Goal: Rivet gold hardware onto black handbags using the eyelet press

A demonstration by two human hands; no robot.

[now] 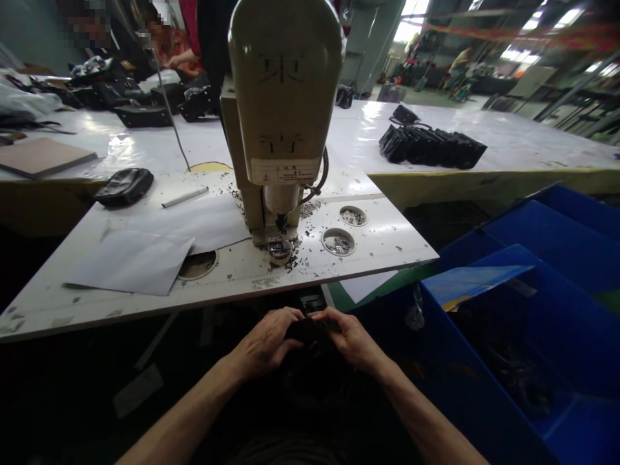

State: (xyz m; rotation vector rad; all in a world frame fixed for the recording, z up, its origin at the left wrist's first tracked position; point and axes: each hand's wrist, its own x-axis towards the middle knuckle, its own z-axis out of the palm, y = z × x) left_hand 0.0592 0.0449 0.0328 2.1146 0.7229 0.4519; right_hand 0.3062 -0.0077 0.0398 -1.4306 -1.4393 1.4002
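Both my hands meet in front of the machine table's near edge, gripping one black piece [310, 330] that looks like fabric or leather; its lower part merges into the dark below. My left hand [272, 341] pinches its left side, thumb below and fingers on top. On the right side, my right hand [352, 339] has its fingers closed round the edge. Beyond them stands a pale press machine [285, 84], its head above a small round die [279, 248] on the white table [232, 274]. Small dark bits lie scattered around the die.
White paper sheets [130, 261], a pen [185, 197] and a black pouch [124, 187] lie left of the machine. Two round holes [338, 241] with small metal parts are at right. Blue bins [484, 361] stand right; a row of black bags [431, 145] sits behind. A person [181, 55] is back left.
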